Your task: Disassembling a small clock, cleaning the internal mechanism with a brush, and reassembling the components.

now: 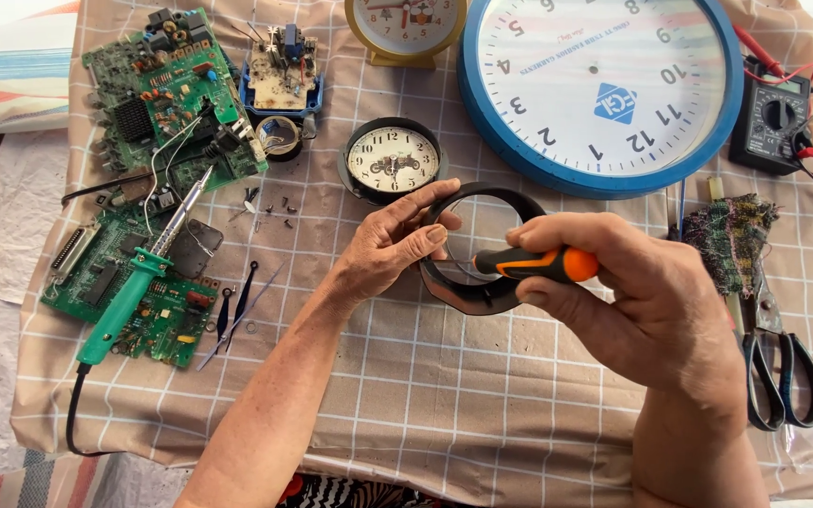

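My left hand (390, 246) grips the left side of a black round clock bezel (482, 293) with a clear lens, held tilted above the cloth. My right hand (632, 292) holds a screwdriver with an orange and black handle (543, 264), its tip pointing left into the ring. Just behind the hands, a small black round clock face (391, 159) with its dial up lies on the checked cloth (444, 395).
A large blue wall clock (604, 89) and a yellow alarm clock (405, 28) lie at the back. Green circuit boards (167, 94), a green soldering iron (129, 292), small screws (275, 209) and tweezers (232, 310) are at left. A multimeter (772, 118), scissors (778, 372) and a rag (728, 235) are at right.
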